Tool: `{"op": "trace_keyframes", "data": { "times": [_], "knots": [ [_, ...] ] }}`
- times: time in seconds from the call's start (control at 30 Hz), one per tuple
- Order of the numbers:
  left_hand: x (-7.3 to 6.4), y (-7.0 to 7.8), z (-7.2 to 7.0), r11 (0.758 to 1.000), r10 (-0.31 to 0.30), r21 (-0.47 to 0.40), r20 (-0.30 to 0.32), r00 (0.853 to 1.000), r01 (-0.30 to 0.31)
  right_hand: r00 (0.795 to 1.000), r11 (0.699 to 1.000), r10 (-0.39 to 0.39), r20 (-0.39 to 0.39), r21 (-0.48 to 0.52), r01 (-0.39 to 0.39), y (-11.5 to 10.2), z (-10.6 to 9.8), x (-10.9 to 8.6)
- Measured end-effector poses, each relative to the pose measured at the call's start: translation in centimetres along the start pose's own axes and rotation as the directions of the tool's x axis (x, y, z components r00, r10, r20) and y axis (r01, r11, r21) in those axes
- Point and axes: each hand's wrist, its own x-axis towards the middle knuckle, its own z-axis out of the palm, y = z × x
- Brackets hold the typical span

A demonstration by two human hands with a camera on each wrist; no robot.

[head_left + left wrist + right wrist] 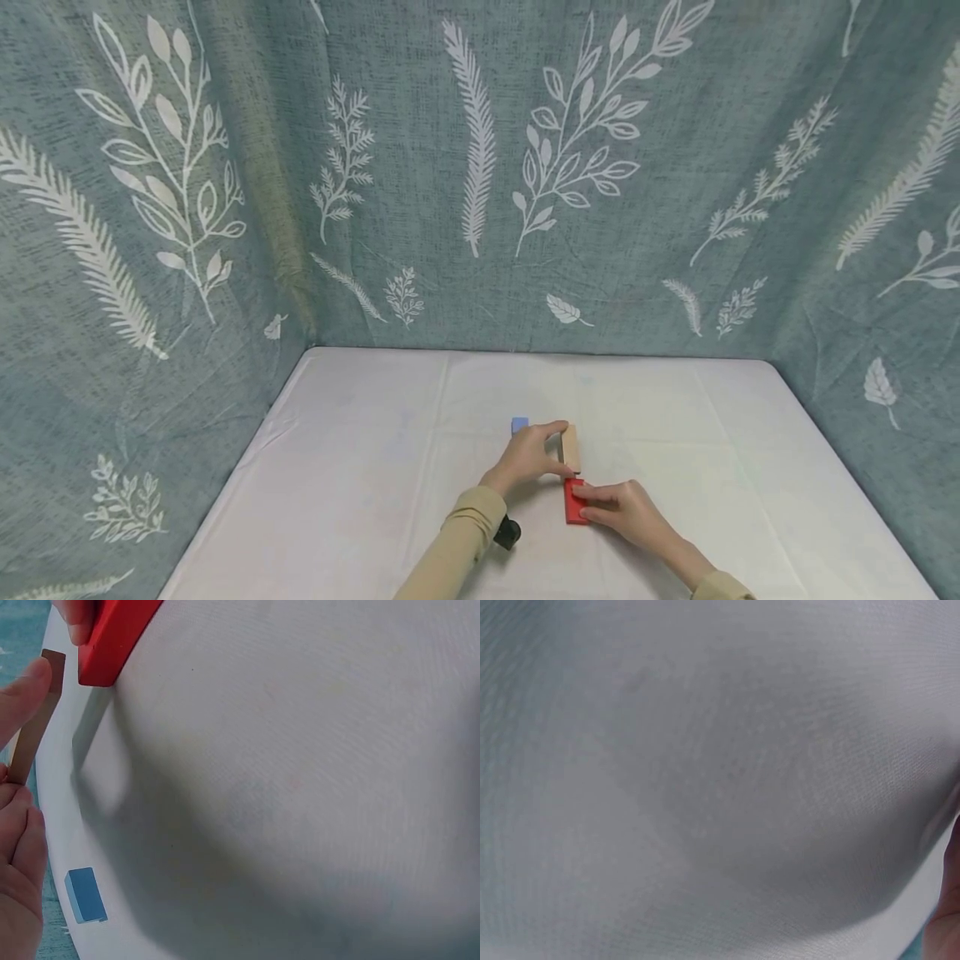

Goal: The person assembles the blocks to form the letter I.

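A pale wooden block (pixel 571 448) is spanned lengthwise by my left hand (pixel 528 454), which pinches its ends between thumb and fingers. In the left wrist view this block (pixel 36 727) shows a narrow brown side. Just nearer to me, a red block (pixel 574 505) is gripped by my right hand (pixel 632 515) from the right. The near end of the wooden block and the far end of the red block are close; I cannot tell whether they touch. Behind my left hand stands a small blue block (pixel 520 424), touched by neither hand. The right wrist view has only a hand's edge (pixel 946 915).
A white cloth (pixel 360 467) covers the table. Blue-grey curtains (pixel 420 167) with white leaf prints hang at the back and both sides. A black device (pixel 507 533) sits at my left wrist.
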Motion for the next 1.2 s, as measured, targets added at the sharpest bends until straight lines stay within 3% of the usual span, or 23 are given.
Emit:
{"op": "trace_keyframes", "data": {
  "times": [0.7,1.2],
  "knots": [
    [0.1,-0.4,0.8,0.998,-0.005,0.061,0.003,1.000,0.005,1.000,1.000,-0.019,-0.011,0.001,0.019,0.1,0.1,0.0],
    [0.5,-0.2,1.4,0.999,-0.039,0.032,0.033,0.999,0.038,1.000,1.000,-0.019,-0.002,0.011,0.019,0.1,-0.1,0.0]
  ]
}}
